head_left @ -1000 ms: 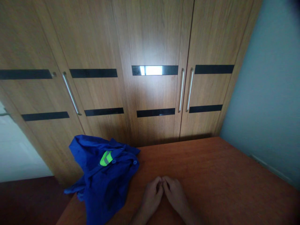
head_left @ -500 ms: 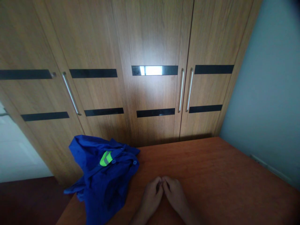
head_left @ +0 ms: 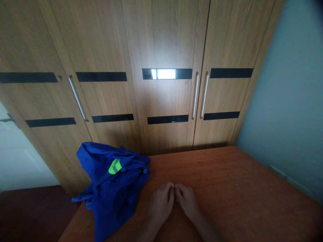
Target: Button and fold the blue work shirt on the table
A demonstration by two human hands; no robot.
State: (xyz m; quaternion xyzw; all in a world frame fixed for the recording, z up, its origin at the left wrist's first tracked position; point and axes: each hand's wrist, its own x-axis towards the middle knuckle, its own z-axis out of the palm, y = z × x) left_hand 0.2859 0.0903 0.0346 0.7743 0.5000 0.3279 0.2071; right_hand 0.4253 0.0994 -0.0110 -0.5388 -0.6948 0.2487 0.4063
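My left hand (head_left: 162,201) and my right hand (head_left: 186,201) meet at the fingertips above the near middle of a reddish-brown wooden table (head_left: 242,195). The fingers of both are curled and closed, and whether anything small lies between them is hidden. To the left of my left hand, a crumpled blue garment (head_left: 116,198) with buttons and a yellow-green and grey reflective patch (head_left: 115,166) lies over the table's left edge. Neither hand touches it.
Behind the table stands a wooden wardrobe (head_left: 164,97) with metal handles and dark strips. A pale blue wall (head_left: 290,117) rises on the right. At the far left are a white door (head_left: 20,158) and dark red floor (head_left: 32,211).
Both hands have moved slightly up in the view, their fingertips still together. The view has shifted a little; the garment lies as before.
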